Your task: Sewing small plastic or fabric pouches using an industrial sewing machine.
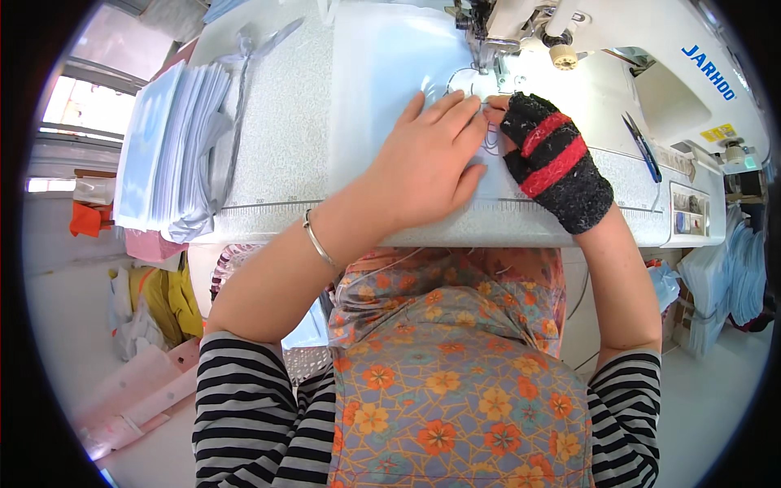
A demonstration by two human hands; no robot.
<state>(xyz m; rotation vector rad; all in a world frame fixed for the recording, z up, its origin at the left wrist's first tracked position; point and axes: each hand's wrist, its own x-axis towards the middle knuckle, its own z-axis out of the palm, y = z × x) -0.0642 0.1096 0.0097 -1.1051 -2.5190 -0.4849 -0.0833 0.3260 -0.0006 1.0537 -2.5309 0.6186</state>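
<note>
A light blue fabric piece (370, 98) lies on the sewing machine's bed, with a translucent whitish layer along its left side. Flat on top of it rests my left hand (431, 159), bare and open, its fingers pointing at the needle area. Dark curved stitch lines (490, 140) show on the piece between my hands. My right hand (557, 163), in a black fingerless glove with red stripes, has its bunched fingertips closed on the piece beside my left fingers. The presser foot and needle (486, 61) of the sewing machine (675, 49) stand just beyond my fingertips.
A tied stack of light blue pieces (167, 150) stands at the left, beside a grey fabric strip (240, 98). Dark thread snips (643, 148) lie on the right, near a small parts tray (690, 213). More blue bundles (716, 276) hang at the lower right.
</note>
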